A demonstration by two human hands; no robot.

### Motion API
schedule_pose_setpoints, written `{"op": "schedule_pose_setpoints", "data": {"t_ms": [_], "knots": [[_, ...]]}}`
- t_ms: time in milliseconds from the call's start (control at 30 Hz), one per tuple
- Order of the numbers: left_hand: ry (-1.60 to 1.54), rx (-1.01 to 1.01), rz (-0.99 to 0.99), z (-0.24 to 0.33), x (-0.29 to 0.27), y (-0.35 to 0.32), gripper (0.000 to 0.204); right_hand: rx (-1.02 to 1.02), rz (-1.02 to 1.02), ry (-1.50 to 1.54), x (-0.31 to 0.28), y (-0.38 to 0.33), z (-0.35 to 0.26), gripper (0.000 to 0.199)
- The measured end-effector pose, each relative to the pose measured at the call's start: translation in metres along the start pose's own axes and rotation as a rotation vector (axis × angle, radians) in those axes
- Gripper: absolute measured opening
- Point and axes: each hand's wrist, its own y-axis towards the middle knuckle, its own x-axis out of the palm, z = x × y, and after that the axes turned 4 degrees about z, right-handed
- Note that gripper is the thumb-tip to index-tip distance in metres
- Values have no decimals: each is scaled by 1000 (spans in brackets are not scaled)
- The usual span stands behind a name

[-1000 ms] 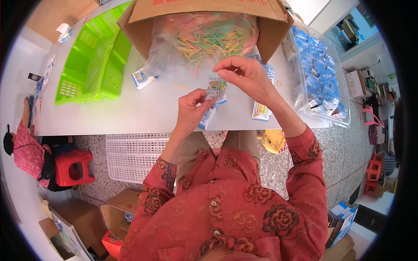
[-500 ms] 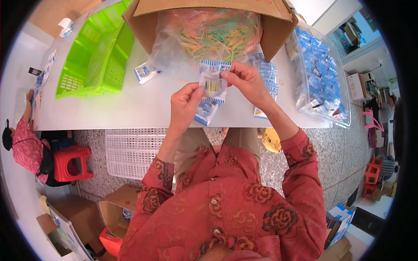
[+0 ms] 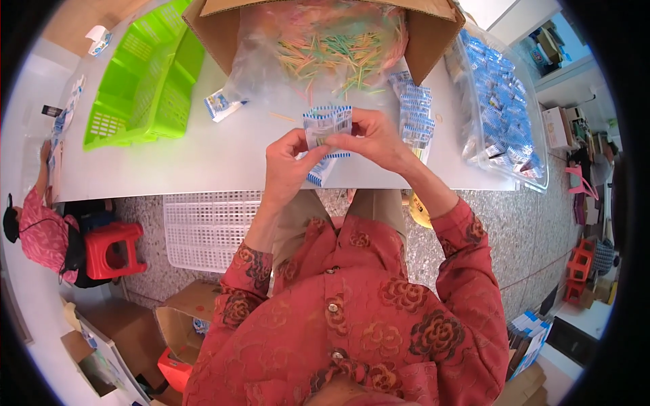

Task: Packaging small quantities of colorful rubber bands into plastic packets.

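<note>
Both my hands hold one small clear plastic packet (image 3: 327, 124) with blue striped ends, upright above the table edge. My left hand (image 3: 289, 164) pinches its lower left side, and my right hand (image 3: 376, 141) grips the right side with the thumb across the front. Thin coloured sticks show faintly inside the packet. Another blue and white packet (image 3: 318, 173) lies below it, partly hidden by the hands. Beyond, an open cardboard box (image 3: 433, 42) lies with a clear bag of coloured thin sticks (image 3: 332, 54) spilling toward me.
Several packets (image 3: 416, 118) overlap in a row right of my right hand. A clear bin (image 3: 539, 159) full of blue packets stands at the right, a green basket (image 3: 145, 115) at the left. One packet (image 3: 222, 105) and a loose stick (image 3: 282, 116) lie between. A person (image 3: 44, 230) works far left.
My right hand has slid down from the packet's top corner to its middle, and its thumb now crosses the front. The view has shifted slightly.
</note>
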Motion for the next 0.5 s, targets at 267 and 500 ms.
{"op": "schedule_pose_setpoints", "data": {"t_ms": [267,500], "knots": [[-93,-101,35,-14,-9,-36,15,14,-179,57,9,-4,19,28],[-63,-183,192,-20,-28,-65,15,168,-289,-130,0,32,35,21]]}}
